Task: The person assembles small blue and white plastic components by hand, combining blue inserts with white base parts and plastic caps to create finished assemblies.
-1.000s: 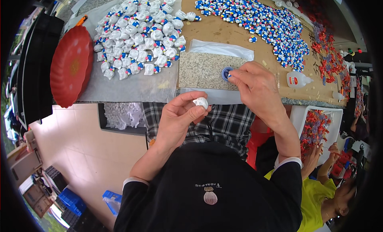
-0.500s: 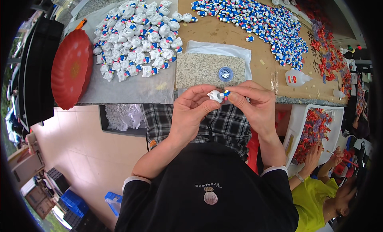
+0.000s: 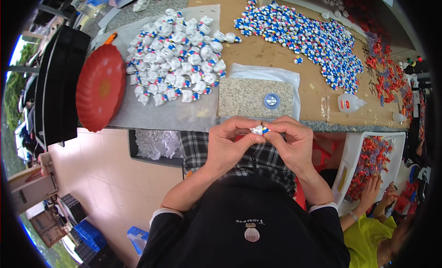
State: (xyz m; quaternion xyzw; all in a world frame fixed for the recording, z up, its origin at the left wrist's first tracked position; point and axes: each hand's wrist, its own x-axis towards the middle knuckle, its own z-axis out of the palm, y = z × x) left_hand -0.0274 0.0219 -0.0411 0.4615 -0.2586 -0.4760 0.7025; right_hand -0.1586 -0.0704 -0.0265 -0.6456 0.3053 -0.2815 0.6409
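Both hands pinch one small figurine just off the near edge of the desk.

The left hand (image 3: 228,146) and right hand (image 3: 292,143) meet fingertip to fingertip, each grip clamped on the small white-and-blue figurine (image 3: 258,129). It sits above the lap, just short of the near edge of the desk (image 3: 258,51), probably held close so that the fine work can be seen. Its long axis seems to run left to right, white end toward the left hand and blue end toward the right, though the fingers hide most of it. Just beyond lies a speckled pad (image 3: 248,97) bearing a blue round cap (image 3: 271,100). A heap of white figurines (image 3: 177,60) covers the far left part of the desk, beside a red tray (image 3: 99,86) at the left edge. A heap of small blue-and-white pieces (image 3: 306,35) lies toward the far right, and a white glue bottle (image 3: 348,102) lies on its side to the right of the pad.
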